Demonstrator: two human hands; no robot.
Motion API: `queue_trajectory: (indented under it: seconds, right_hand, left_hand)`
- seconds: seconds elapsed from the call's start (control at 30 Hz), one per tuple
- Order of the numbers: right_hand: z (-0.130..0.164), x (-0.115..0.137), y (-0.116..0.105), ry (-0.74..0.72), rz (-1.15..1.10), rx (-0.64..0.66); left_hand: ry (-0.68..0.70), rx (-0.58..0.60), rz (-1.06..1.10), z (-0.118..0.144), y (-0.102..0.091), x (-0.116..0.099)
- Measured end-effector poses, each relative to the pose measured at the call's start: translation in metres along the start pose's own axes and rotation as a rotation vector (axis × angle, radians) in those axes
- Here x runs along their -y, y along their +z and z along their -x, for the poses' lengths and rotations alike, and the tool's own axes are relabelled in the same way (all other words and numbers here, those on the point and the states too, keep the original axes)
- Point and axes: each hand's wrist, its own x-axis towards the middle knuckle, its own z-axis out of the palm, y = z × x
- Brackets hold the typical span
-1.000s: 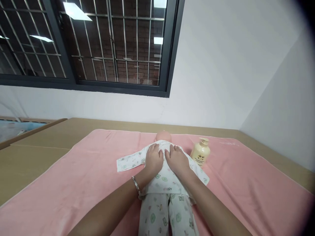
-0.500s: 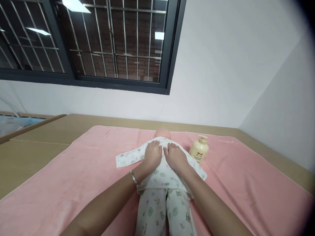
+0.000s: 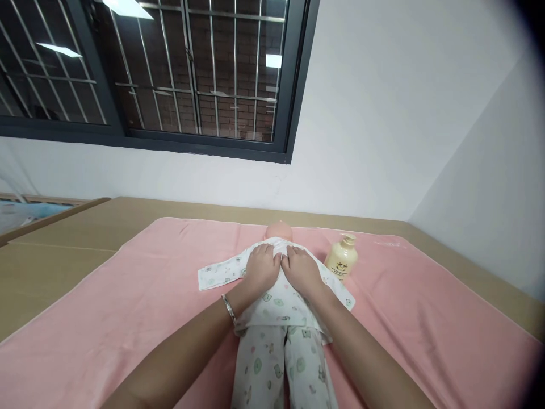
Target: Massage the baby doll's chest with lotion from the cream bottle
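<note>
A baby doll in a white long-sleeved top [image 3: 279, 309] with small green and pink prints lies with its legs toward me. Its matching trousers [image 3: 259, 363] run to the bottom edge of the view. Only the smooth, rounded head [image 3: 279, 229] shows beyond the collar. My left hand [image 3: 261, 266] rests flat on the upper left of the top, a silver bangle [image 3: 229, 308] at its wrist. Flat on the upper right lies my right hand [image 3: 301, 270]. The two thumbs nearly meet in the middle. Neither hand grips the cloth.
A pale yellow pump bottle [image 3: 342, 257] stands close to the doll's right-side sleeve. Under everything a pink cloth [image 3: 140, 318] covers the tan surface [image 3: 76, 250]. Behind are a white wall [image 3: 361, 113] and a dark-framed, barred window [image 3: 204, 142].
Both hands stay on the doll's upper body, with the thumbs slightly closer together. The whole view has shifted a little, so things appear slightly further left.
</note>
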Motion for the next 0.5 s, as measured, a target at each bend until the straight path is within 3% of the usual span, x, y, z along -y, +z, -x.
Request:
queue_trajectory:
  seconds: [0.3,0.5]
  right_hand:
    - [0.013,0.022,-0.010,0.067,0.167,-0.006]
    - [0.010,0.018,-0.005,0.065,0.087,-0.025]
  left_hand:
    - [-0.029,0.031,-0.018,-0.002,0.006,0.006]
    - [-0.075,-0.043,0.101,0.001,0.006,0.005]
